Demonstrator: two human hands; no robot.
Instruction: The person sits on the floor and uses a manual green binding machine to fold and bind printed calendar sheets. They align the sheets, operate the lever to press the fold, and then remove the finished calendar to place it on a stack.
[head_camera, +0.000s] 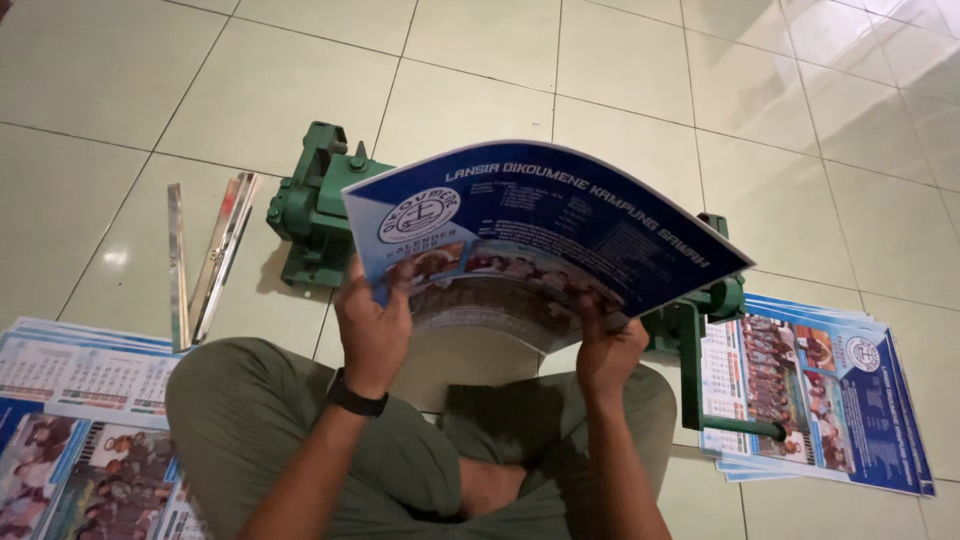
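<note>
Item: calendar sheets (540, 235), a blue printed bundle, curved upward, raised above the green press (320, 205) that sits on the tiled floor (620, 70).

Left hand (372, 325): closed on the bundle's near left edge, thumb on top, fingers beneath. A black watch (356, 398) is on that wrist.

Right hand (607, 345): closed on the near right edge, fingers curled under the sheets.

Left of the press: metal strips (205, 255), lying loose on the floor. Further left and nearer the person: spread calendar pages (80, 400).

Right of the press: a flat stack of printed sheets (830, 400), partly under the press handle (735, 425).

Step in hand, as judged: the bundle is held in both hands and being squared or checked before it goes to the press.

Next move, as judged: it calls for level edges, an even grip on both sides, and one edge of the bundle lowered straight into the press.
</note>
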